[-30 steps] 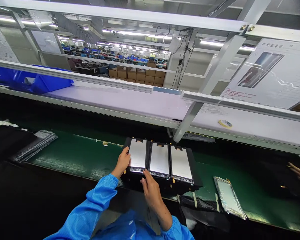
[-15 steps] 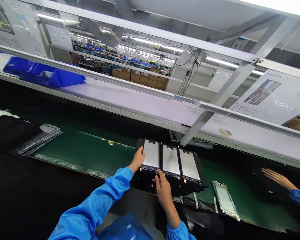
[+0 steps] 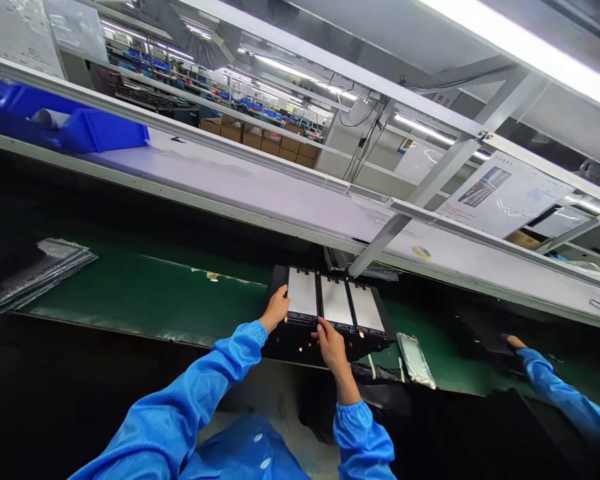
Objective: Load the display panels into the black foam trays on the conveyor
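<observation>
A black tray [image 3: 342, 339] holds three white-backed display panels side by side: a left panel [image 3: 303, 291], a middle panel [image 3: 336, 300] and a right panel [image 3: 366, 307]. My left hand [image 3: 276, 309] is closed on the tray's left edge, its thumb beside the left panel. At the front edge, my right hand [image 3: 333, 345] has its fingers curled, with the fingertips at the strip between the left and middle panels. Whatever may be pinched there is too small to make out. Small orange tabs stick out along the panels' edges.
On the green bench [image 3: 180, 300], a wrapped panel [image 3: 416, 360] lies right of the tray and stacked silvery sheets [image 3: 55, 267] lie left. Blue bins [image 3: 100, 130] and a tape roll [image 3: 421, 251] sit on the shelf. At right, a co-worker's hand [image 3: 515, 342] touches a dark sheet.
My view has shifted, so the bench things sit higher and further left. Both my hands stay at the tray. The co-worker's hand, flat before, is now at a dark sheet's edge.
</observation>
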`<state>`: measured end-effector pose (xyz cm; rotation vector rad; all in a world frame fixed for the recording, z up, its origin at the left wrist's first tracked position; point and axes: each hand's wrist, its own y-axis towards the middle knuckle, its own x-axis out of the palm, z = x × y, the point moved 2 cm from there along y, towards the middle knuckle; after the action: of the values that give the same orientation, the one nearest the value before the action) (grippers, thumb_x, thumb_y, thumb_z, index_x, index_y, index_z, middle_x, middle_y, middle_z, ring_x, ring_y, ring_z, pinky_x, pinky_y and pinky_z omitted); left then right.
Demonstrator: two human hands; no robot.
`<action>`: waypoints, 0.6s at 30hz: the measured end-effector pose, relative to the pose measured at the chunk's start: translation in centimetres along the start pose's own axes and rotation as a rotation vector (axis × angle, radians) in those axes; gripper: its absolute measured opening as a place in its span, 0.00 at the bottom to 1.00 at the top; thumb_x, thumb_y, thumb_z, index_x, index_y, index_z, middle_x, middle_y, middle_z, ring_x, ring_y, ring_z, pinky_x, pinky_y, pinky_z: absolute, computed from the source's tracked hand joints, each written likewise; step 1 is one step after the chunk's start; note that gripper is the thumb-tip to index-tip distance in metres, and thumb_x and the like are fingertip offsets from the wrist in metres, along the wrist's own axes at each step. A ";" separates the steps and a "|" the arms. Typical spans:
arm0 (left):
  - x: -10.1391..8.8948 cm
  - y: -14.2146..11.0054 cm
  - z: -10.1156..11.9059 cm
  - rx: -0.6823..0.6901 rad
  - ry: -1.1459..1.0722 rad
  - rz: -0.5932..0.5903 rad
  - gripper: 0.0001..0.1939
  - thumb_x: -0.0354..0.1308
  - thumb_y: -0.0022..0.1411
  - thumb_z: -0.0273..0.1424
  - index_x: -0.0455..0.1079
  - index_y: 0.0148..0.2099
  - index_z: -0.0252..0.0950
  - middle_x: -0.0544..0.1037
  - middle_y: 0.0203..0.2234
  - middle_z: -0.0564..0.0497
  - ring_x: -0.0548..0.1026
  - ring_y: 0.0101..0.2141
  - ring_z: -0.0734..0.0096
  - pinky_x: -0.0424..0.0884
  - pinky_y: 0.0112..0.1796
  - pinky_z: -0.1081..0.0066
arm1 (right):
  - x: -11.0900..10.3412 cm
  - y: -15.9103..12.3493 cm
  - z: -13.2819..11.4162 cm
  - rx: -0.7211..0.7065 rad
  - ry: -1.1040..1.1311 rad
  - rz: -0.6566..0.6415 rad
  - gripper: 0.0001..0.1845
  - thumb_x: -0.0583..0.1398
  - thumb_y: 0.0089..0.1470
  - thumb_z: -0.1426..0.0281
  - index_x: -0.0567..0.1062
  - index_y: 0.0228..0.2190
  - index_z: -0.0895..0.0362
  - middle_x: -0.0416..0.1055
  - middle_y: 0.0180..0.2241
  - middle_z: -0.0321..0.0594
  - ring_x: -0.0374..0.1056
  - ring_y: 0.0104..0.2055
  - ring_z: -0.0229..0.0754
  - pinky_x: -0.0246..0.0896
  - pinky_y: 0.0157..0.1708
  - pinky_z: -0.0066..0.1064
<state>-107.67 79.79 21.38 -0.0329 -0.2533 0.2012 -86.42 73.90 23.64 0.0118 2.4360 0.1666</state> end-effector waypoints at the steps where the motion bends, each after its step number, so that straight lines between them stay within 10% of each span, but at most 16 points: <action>1: -0.8 -0.7 0.4 -0.010 0.000 0.002 0.25 0.60 0.55 0.22 0.73 0.57 0.32 0.74 0.60 0.34 0.67 0.64 0.46 0.59 0.65 0.52 | -0.1 -0.2 -0.3 -0.005 -0.003 0.025 0.30 0.53 0.60 0.54 0.77 0.54 0.59 0.83 0.34 0.47 0.80 0.40 0.53 0.74 0.42 0.42; 4: -5.1 -4.6 1.6 0.017 -0.011 0.022 0.24 0.62 0.55 0.24 0.74 0.55 0.33 0.74 0.60 0.34 0.69 0.62 0.48 0.61 0.65 0.53 | 1.5 -0.7 -1.6 -0.062 0.025 0.066 0.29 0.52 0.62 0.53 0.77 0.53 0.59 0.83 0.40 0.49 0.80 0.43 0.52 0.74 0.45 0.43; 8: -15.8 -13.8 3.0 0.244 0.087 0.228 0.22 0.60 0.62 0.37 0.73 0.58 0.39 0.74 0.60 0.41 0.72 0.60 0.52 0.70 0.60 0.55 | 9.0 -1.3 -5.6 -0.220 0.154 -0.180 0.28 0.53 0.63 0.51 0.78 0.52 0.56 0.81 0.47 0.48 0.79 0.47 0.50 0.74 0.48 0.43; 14: -33.5 -33.4 6.3 0.403 0.596 1.108 0.20 0.53 0.68 0.44 0.70 0.59 0.47 0.72 0.62 0.49 0.76 0.55 0.53 0.74 0.58 0.50 | 24.6 -2.8 -16.2 -0.559 0.204 -0.590 0.27 0.55 0.63 0.53 0.78 0.53 0.55 0.77 0.55 0.49 0.76 0.53 0.50 0.68 0.59 0.47; 18: -40.9 -46.9 7.8 0.176 0.958 1.668 0.24 0.52 0.69 0.44 0.61 0.66 0.61 0.65 0.69 0.61 0.70 0.63 0.52 0.69 0.61 0.45 | 33.9 -5.0 -24.4 -0.697 0.187 -0.796 0.26 0.55 0.64 0.57 0.75 0.57 0.56 0.73 0.59 0.48 0.69 0.61 0.50 0.61 0.65 0.47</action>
<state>-139.36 25.61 21.61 -0.1562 0.8309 1.8058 -127.88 67.83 19.77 -1.2906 2.2374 0.6486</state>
